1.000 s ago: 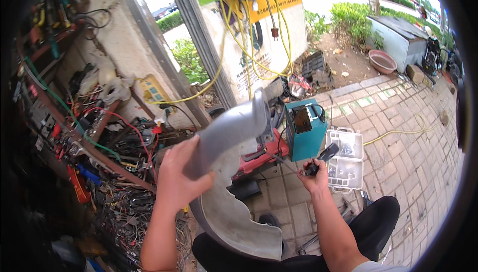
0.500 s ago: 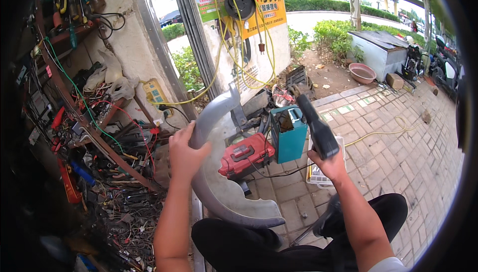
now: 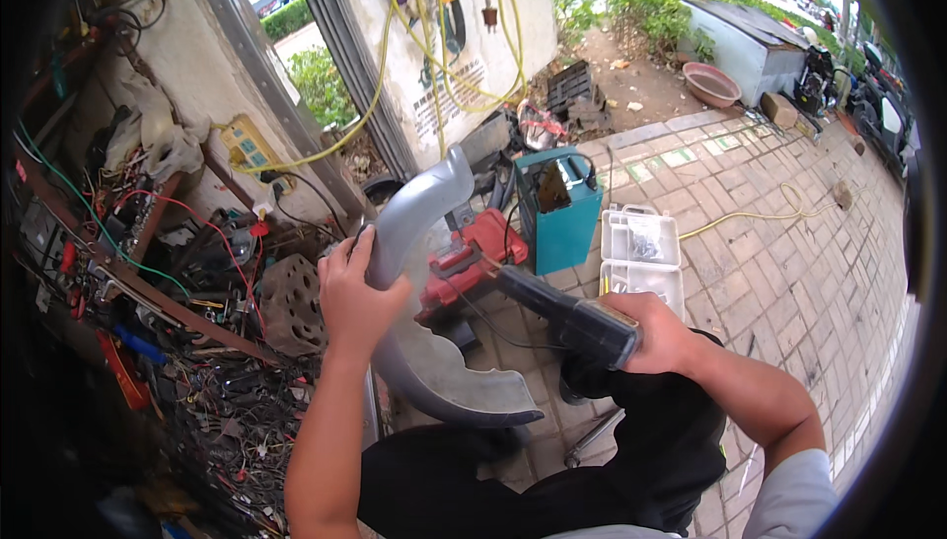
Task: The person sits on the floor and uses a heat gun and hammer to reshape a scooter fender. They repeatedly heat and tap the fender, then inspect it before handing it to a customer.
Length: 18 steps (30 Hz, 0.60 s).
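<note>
Left fingers [image 3: 342, 261] clasp the grey panel's [image 3: 409, 357] outer edge, right fingers [image 3: 623, 302] a black tool [image 3: 572, 322].

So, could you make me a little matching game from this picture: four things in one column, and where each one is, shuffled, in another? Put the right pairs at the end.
Things:
1. panel
2. black tool
3. white case
4. bowl

Places:
A. lying open on the paving
B. held in the left hand
C. beside the pale cabinet
D. held in the right hand

Right pairs: 1-B, 2-D, 3-A, 4-C.
</note>
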{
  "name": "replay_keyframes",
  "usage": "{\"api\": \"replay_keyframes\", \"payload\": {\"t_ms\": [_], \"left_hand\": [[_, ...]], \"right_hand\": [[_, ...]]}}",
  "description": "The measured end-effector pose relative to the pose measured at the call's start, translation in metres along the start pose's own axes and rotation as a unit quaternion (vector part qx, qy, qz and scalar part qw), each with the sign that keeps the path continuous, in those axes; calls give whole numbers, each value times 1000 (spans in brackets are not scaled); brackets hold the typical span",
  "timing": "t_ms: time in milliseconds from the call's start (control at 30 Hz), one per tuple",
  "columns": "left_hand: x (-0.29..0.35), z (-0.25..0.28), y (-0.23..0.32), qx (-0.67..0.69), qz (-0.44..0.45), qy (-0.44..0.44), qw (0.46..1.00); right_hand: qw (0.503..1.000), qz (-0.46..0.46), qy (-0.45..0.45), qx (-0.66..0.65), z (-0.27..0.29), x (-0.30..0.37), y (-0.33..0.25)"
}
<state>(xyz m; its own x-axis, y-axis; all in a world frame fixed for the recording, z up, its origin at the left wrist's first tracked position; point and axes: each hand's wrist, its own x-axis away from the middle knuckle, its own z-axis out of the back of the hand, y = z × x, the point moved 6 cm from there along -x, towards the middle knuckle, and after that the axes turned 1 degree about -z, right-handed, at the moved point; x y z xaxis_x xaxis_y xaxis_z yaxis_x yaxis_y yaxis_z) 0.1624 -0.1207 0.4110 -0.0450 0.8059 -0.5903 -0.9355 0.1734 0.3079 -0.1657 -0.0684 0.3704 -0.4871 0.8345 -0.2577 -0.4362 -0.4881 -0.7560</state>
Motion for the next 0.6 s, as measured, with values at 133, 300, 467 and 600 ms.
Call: {"api": "replay_keyframes", "payload": {"t_ms": [133,300,467,600], "left_hand": [[15,-36,-44,-22,74,-68,995],[10,-95,-89,-17,113,-140,983],[-18,-163,-106,-26,71,-194,978],[-25,-215,-116,-20,44,-247,968]], "right_hand": [[991,1,-113,77,-29,-38,27],[976,-24,-197,94,-60,-91,82],[978,-55,-192,-63,-97,-134,155],[970,-127,-132,-159,-134,-138,208]]}}
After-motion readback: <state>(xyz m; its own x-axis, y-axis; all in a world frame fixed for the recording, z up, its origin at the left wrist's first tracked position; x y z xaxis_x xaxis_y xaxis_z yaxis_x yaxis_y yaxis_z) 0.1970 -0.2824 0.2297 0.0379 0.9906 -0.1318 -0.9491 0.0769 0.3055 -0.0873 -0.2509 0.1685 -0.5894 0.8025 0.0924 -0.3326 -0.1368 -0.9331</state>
